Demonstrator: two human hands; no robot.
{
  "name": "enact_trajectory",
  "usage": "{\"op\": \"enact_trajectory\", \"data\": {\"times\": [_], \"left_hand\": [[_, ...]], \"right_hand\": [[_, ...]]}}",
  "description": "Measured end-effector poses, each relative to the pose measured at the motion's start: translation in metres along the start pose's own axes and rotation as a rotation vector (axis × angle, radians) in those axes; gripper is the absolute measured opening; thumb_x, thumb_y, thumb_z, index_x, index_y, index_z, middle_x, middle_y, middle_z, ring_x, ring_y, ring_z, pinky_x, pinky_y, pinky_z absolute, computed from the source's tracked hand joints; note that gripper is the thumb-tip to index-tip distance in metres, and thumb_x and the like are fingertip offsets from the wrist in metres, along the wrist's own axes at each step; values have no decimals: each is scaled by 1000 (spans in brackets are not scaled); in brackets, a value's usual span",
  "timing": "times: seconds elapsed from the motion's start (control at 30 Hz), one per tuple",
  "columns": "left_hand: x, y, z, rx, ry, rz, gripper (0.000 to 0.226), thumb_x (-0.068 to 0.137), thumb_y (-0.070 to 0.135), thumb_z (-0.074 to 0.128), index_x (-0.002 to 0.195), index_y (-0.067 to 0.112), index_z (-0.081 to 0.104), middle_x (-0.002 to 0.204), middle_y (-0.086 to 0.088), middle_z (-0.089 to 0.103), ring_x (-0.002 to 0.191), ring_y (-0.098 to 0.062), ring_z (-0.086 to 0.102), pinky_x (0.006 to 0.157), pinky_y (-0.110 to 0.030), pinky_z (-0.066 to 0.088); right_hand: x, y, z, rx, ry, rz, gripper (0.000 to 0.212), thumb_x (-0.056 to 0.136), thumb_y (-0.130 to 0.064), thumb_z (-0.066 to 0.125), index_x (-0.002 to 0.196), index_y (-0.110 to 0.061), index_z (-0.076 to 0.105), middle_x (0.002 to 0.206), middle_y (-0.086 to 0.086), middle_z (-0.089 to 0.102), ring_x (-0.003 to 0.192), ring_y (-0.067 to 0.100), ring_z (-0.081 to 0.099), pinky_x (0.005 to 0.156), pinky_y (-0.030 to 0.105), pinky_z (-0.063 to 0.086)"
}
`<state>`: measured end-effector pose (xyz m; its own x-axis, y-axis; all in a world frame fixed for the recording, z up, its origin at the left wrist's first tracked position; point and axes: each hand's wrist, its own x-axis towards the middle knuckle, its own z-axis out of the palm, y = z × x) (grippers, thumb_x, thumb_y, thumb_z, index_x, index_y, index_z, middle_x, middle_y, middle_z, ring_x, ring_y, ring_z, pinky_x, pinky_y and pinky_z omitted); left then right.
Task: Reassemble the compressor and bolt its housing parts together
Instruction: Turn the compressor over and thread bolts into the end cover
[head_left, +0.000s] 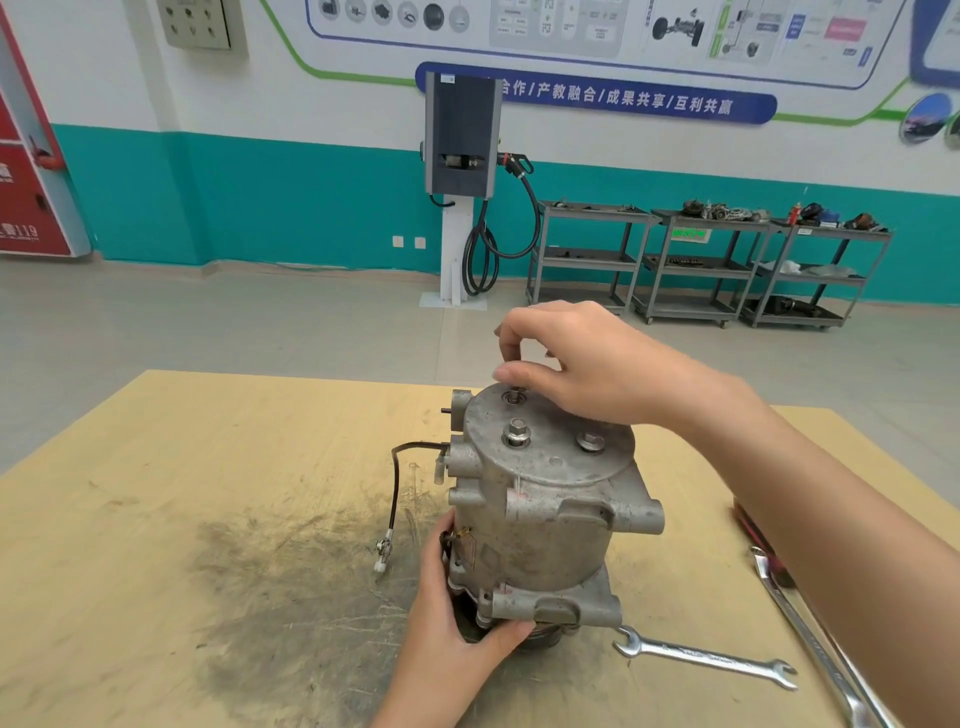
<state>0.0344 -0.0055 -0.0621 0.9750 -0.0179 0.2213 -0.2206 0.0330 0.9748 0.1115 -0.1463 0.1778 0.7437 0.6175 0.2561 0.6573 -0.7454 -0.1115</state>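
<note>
Compressor (540, 499) stands on end mid-table (208, 467), a tan plywood top w/ dark greasy smear (291, 571) left of it. Left hand (457, 613) grips its lower flange. Right hand (571, 364) above the end cover, thumb + forefinger pinching a bolt (515, 387) at the far hole. Two more bolts (517, 430) sit in the cover. Wrench (701, 659) lies right of it, a longer one nearer the edge. Room: grey floor, teal-banded wall, EV charger (462, 140), three parts carts (587, 254)
</note>
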Motion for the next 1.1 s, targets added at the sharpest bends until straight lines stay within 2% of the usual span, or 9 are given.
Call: {"op": "enact_trajectory", "data": {"times": [0.1,0.3,0.43,0.63,0.73,0.83,0.9,1.03,1.1], "left_hand": [[0,0,0,7,5,1,107,53,53,87,135,59,20,131,31,51,124,1,51,103,-21,42],[1,-2,0,-7,9,-4,112,50,55,88,140,51,21,133,26,52,124,-4,52,105,-30,43],[1,-4,1,-12,19,-5,110,49,55,89,136,55,21,129,31,52,122,0,53,96,-15,45],[1,-3,1,-19,17,4,111,52,51,88,139,49,20,130,31,52,124,0,51,95,-13,43],[2,-2,1,-22,13,-4,112,50,55,88,139,49,20,129,31,51,123,1,52,94,-12,43],[1,-2,0,-19,9,-3,112,50,57,88,140,48,21,131,27,52,124,-2,52,99,-20,44],[1,-1,0,-12,4,-5,112,50,56,88,140,49,21,133,24,53,124,-3,52,103,-26,43],[1,-2,0,-16,1,-7,111,51,55,88,140,49,22,132,24,54,124,-4,53,104,-27,43],[1,-1,1,-21,7,-2,112,50,56,87,140,48,21,131,26,53,124,-3,52,101,-22,44]], "right_hand": [[1,5,-5,-86,-98,-113,15,99,-34,47,93,-21,51,117,7,60,115,24,50,96,36,37],[6,3,1,-187,-111,-138,39,102,-38,39,96,-9,64,110,7,60,105,25,53,93,43,42],[9,1,2,-149,-70,-45,51,97,-53,40,95,-13,71,112,3,60,103,23,56,89,42,46],[4,7,-3,-195,-130,-143,17,100,-39,41,91,-25,45,124,-1,46,106,19,44,90,44,39],[7,6,3,-169,-103,-141,27,101,-41,41,87,-22,55,121,3,47,103,19,45,89,41,41],[12,1,8,-140,-65,-64,47,98,-51,40,94,-17,71,114,2,49,103,21,50,90,41,43],[11,3,5,-119,-51,-35,49,96,-55,38,96,-19,71,116,1,49,104,21,50,91,42,43],[7,11,-4,-92,-101,-160,15,99,-37,43,91,-26,47,131,1,42,116,21,42,96,46,38],[6,12,-4,-144,-134,-194,9,100,-31,42,91,-29,41,141,2,36,121,22,39,97,46,37]]}}
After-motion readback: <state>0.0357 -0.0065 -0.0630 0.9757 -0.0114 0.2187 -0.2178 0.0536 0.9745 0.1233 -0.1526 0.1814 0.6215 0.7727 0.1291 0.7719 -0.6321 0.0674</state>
